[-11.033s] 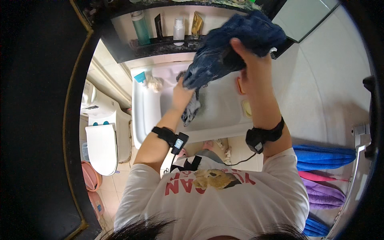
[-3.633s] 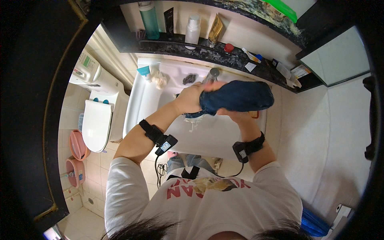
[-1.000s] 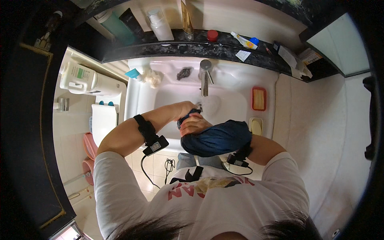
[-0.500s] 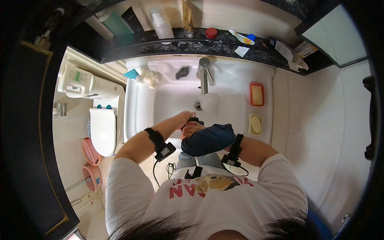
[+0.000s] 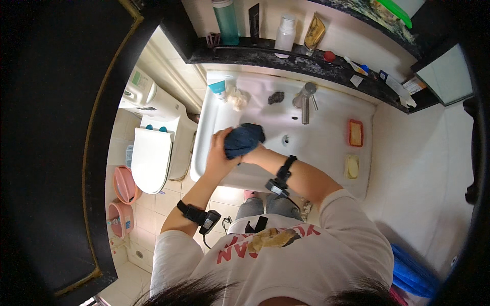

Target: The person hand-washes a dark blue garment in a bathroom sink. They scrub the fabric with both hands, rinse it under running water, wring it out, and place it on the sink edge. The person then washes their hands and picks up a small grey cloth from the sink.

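Nearest my lens there's the white shirt (image 5: pixel 265 270), then two bent forearms, each wearing a black strap (image 5: pixel 196 214) with a small box and a cord; I'd keep those cords away from the work. Now the hands: the left hand (image 5: pixel 219 155) is curled around the near-left side of the dark blue cloth (image 5: pixel 244 141), fingers over its edge. The right hand (image 5: pixel 250 156) comes in from the other side, only its heel and wrist showing — the cloth covers the rest, so I can't tell how its fingers are closed. The cloth is one compact bundle over the left front part of the white basin (image 5: pixel 311 171), left of the plughole (image 5: pixel 286 139). To handle it well from here, I'd keep both hands close together, the bundle gathered so no loose end slips out, and all of it inside the front rim. I'd judge an even grip from both palms better than fingertips alone. Beyond, the tap (image 5: pixel 306 104) stands well apart from the cloth — good elbow room — with the tube (image 5: pixel 218 90) and puff (image 5: pixel 237 99) on the back-left ledge, and bottles on the black shelf (image 5: pixel 306 62) behind.
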The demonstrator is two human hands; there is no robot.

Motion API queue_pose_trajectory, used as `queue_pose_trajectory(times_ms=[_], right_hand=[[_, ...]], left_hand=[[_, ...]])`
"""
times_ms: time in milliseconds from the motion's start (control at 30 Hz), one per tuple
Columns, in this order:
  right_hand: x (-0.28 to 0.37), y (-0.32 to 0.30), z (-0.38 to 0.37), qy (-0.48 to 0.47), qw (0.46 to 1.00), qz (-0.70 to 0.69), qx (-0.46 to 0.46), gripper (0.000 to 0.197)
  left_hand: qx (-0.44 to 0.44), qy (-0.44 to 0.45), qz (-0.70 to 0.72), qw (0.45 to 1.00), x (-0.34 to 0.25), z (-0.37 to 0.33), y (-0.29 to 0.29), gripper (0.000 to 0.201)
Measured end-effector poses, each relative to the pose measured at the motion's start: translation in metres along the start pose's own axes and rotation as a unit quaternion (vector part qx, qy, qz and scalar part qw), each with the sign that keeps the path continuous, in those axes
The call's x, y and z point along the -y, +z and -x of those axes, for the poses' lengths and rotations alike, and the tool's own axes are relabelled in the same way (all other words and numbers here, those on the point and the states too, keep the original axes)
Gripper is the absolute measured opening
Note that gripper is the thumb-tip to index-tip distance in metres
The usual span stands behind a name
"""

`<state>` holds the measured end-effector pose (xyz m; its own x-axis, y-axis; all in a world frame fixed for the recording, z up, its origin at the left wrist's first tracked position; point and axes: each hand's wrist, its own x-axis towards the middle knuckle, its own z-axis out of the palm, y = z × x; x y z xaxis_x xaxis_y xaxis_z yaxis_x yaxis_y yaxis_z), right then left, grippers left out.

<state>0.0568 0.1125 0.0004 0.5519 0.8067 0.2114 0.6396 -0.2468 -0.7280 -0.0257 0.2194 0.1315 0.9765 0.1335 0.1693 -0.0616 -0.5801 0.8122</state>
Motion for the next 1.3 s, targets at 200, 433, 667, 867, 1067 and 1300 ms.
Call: queue_pose_trajectory(times_ms=[200, 433, 667, 867, 1067, 1300], right_hand=[[0.036, 0.025, -0.009, 0.043, 0.973, 0.225, 0.022, 0.044], [-0.009, -0.081, 0.058, 0.253, 0.948, 0.061, -0.186, 0.019], [-0.067, -0.19, 0.093, 0.45, 0.79, 0.309, -0.278, 0.029], [-0.102, -0.206, 0.094, 0.389, 0.852, 0.323, -0.139, 0.032], [-0.103, -0.213, 0.086, 0.351, 0.875, 0.277, -0.186, 0.033], [-0.138, -0.198, 0.114, 0.368, 0.826, -0.26, -0.34, 0.048]], left_hand=[[-0.034, -0.139, -0.167, 0.976, 0.062, 0.013, -0.037, 0.082], [0.188, -0.308, -0.363, 0.859, 0.117, -0.014, -0.005, 0.095], [0.176, -0.305, -0.324, 0.878, 0.125, -0.026, -0.011, 0.123], [0.089, -0.212, -0.368, 0.901, 0.09, -0.022, 0.005, 0.118], [0.083, -0.008, -0.078, 0.993, 0.059, -0.034, 0.075, 0.066], [0.179, -0.377, 0.508, 0.754, 0.055, -0.055, 0.228, 0.033]])
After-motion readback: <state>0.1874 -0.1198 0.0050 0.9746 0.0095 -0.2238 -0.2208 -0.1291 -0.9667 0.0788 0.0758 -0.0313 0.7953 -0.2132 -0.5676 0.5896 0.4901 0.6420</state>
